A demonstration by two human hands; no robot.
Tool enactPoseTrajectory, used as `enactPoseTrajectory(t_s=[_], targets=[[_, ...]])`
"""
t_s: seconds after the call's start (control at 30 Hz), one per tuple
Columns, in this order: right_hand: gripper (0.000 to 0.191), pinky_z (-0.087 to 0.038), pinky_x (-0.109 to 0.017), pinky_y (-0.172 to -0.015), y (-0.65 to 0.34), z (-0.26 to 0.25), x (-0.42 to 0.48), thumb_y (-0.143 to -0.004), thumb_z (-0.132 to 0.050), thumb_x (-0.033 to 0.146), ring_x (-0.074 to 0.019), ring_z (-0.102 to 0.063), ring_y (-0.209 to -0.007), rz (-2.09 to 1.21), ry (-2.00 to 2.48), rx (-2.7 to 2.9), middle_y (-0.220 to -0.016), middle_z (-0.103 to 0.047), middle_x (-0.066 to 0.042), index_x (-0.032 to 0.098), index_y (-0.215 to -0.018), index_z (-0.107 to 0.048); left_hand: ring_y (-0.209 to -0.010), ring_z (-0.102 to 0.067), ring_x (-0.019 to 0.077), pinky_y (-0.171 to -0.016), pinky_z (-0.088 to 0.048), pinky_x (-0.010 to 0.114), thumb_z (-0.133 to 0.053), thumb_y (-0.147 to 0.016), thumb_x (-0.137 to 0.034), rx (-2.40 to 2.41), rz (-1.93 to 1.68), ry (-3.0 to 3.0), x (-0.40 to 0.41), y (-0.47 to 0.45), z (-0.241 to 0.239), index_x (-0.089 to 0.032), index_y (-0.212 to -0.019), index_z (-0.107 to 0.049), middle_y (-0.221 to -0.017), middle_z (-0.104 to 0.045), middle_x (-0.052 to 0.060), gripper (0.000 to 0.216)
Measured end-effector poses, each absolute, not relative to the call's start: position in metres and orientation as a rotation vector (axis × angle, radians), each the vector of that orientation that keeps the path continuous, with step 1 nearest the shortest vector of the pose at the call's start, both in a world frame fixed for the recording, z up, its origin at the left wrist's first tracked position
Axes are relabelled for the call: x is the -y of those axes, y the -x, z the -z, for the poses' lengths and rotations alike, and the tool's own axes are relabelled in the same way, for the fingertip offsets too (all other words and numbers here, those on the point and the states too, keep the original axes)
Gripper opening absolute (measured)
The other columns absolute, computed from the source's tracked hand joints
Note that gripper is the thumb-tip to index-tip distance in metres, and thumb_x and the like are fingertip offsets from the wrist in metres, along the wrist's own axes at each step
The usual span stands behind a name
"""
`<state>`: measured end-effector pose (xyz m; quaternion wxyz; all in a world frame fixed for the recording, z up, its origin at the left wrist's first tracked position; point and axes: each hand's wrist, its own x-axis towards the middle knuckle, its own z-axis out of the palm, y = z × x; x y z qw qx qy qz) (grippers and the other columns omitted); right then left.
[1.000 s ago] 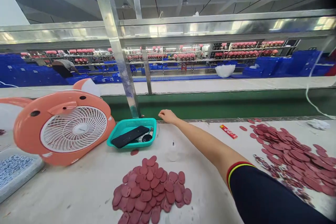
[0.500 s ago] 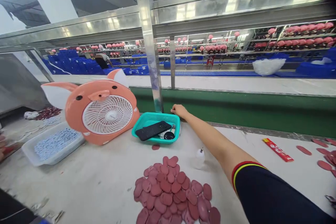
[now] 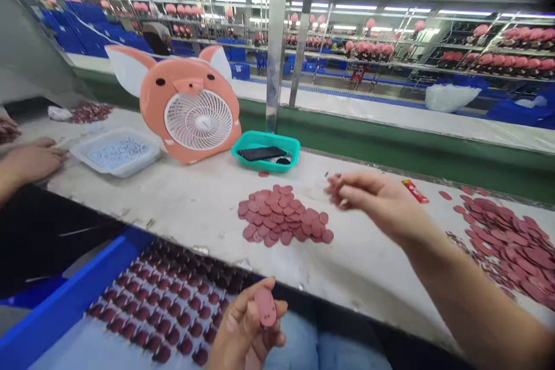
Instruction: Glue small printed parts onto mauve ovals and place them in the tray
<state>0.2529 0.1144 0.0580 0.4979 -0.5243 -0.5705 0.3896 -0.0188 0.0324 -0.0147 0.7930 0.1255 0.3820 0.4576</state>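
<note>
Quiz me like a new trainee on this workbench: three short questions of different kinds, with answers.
1. What is the left hand holding?
2. True or false: the teal basket sits to the right of the pig-shaped fan.
3. Which holds neat rows of dark red pieces: the blue-rimmed tray or the white tub?

Key:
1. A pink oval piece
2. True
3. The blue-rimmed tray

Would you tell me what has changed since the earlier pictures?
The right hand has drawn back from the teal basket and now pinches pink pieces over the table; the left hand has come into view holding an oval pink piece. The fan and basket stayed put.
</note>
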Motion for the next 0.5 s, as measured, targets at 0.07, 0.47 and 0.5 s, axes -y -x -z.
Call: enactPoseTrajectory(t_s=[0.07, 0.47, 0.5], targets=[[0.021, -0.061, -0.027, -0.064, -0.219, -0.048, -0.069, -0.087, -0.079, 0.042, -0.0177, -0.073, -0.076, -1.078, 1.176, 1.487, -0.09, -0.077, -0.005, 0.022, -0.095, -0.078, -0.056, -0.064, 0.0096, -0.056, -0.053, 0.02, -0.097, -0.052, -0.049, -0.837, -0.983, -0.288, -0.022, 0.017, 0.007, -0.022, -0.089, -0.084, -0.063, -0.073, 0.0, 0.048], [0.015, -0.055, -0.018, -0.069, -0.167, -0.034, 0.001, -0.087, -0.079, 0.015, -0.0094, -0.067, -0.071, -1.027, 1.03, 1.709, -0.083, -0.074, 0.0, 0.02, -0.102, -0.077, -0.072, -0.065, 0.0168, -0.06, -0.054, 0.022, -0.09, -0.066, -0.051, -0.81, -0.912, -0.45, 0.006, 0.021, 0.005, -0.018, -0.095, -0.084, -0.084, -0.077, 0.007, 0.044], [0.016, -0.055, -0.018, -0.069, -0.167, -0.034, 0.001, -0.087, -0.079, 0.014, -0.0094, -0.068, -0.07, -1.016, 1.028, 1.72, -0.083, -0.075, 0.0, 0.02, -0.102, -0.077, -0.073, -0.065, 0.017, -0.061, -0.055, 0.023, -0.089, -0.068, -0.05, -0.785, -0.902, -0.456, 0.006, 0.022, 0.008, -0.018, -0.097, -0.084, -0.086, -0.077, 0.007, 0.043]])
